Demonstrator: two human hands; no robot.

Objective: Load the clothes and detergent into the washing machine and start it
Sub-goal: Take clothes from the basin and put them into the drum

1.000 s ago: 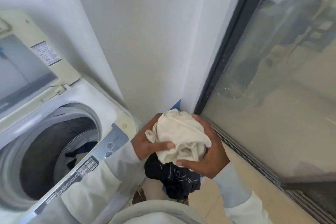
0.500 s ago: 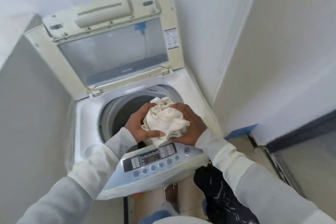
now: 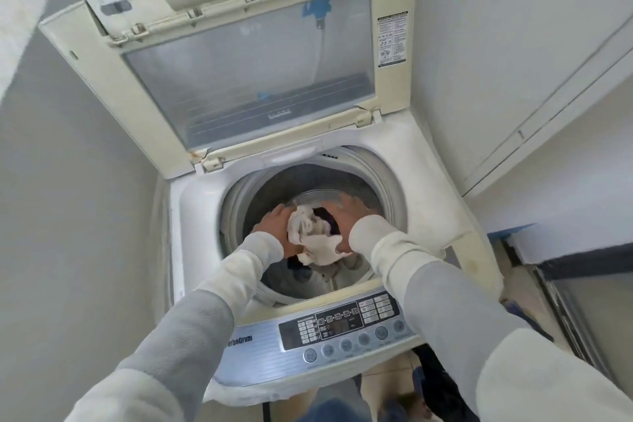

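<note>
White walls closed in a narrow corner where a top-loading washing machine (image 3: pixel 191 233) stood, with tiled floor (image 3: pixel 383 384) showing at the bottom edge. Nearest the camera, a heap of dark clothes (image 3: pixel 435 384) lay on that floor at the machine's right front corner. Just beyond it ran the silver control panel (image 3: pixel 329 332) with its row of round buttons and a dark display. Two arms in pale grey and cream sleeves reached over the panel and down into the round drum opening (image 3: pixel 380 178). Between the hands sat a crumpled cream-white cloth (image 3: pixel 313 236), low inside the drum mouth. The left hand (image 3: pixel 274 221) lay against the cloth's left side, its fingers fairly straight rather than clenched round it. The right hand (image 3: pixel 344 219) was spread flat with fingers extended, blurred, its palm edge touching the cloth's right side without a closed grasp. A dark garment (image 3: pixel 329 217) showed inside the drum behind the cloth. Farther back, the yellowed lid (image 3: pixel 85 79) stood raised against the wall, its clear window facing forward and a printed label (image 3: pixel 392 39) stuck near its right edge.
</note>
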